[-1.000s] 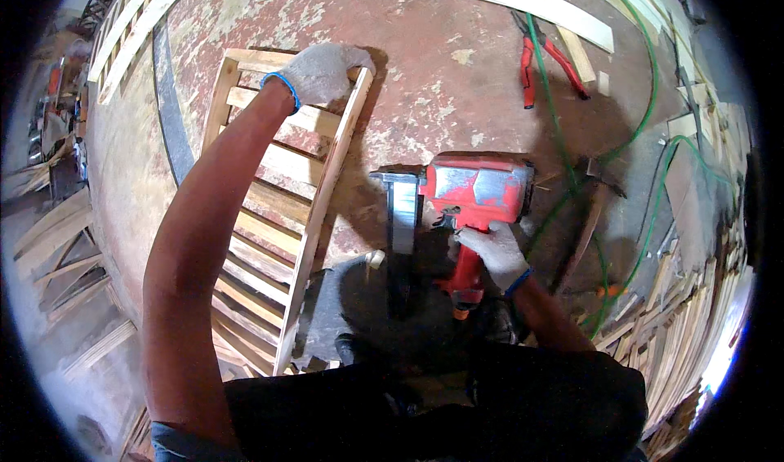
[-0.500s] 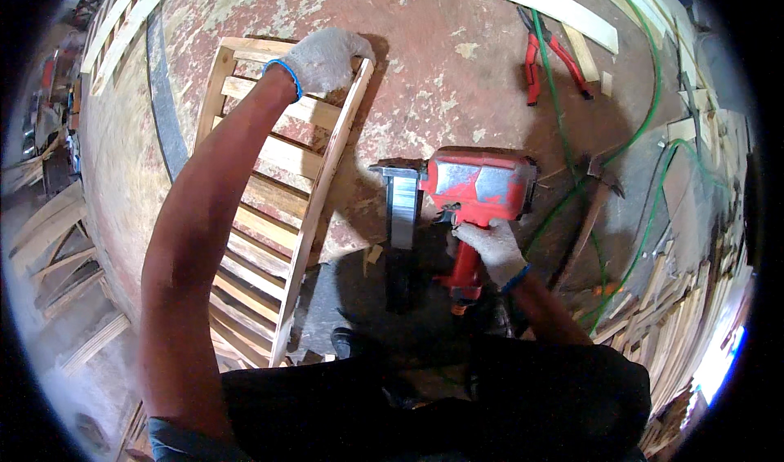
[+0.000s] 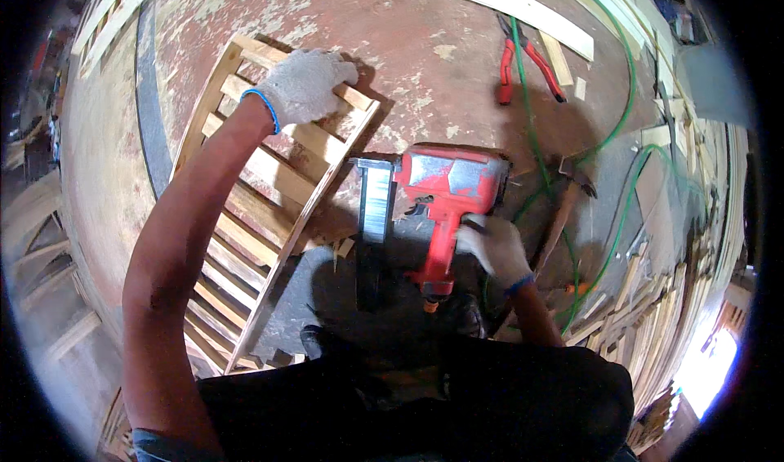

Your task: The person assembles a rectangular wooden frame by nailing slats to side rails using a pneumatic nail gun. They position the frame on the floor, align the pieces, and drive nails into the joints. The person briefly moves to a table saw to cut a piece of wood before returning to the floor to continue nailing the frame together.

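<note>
My gloved left hand (image 3: 304,84) clamps the top of the one slatted wooden frame (image 3: 245,209) at upper left; my right hand (image 3: 492,247) grips the handle of the single red nail gun (image 3: 445,196) at centre. I'm mid-fastening, it seems; next, the nose must seat on a joint. One red pliers (image 3: 527,62) lie upper right.
</note>
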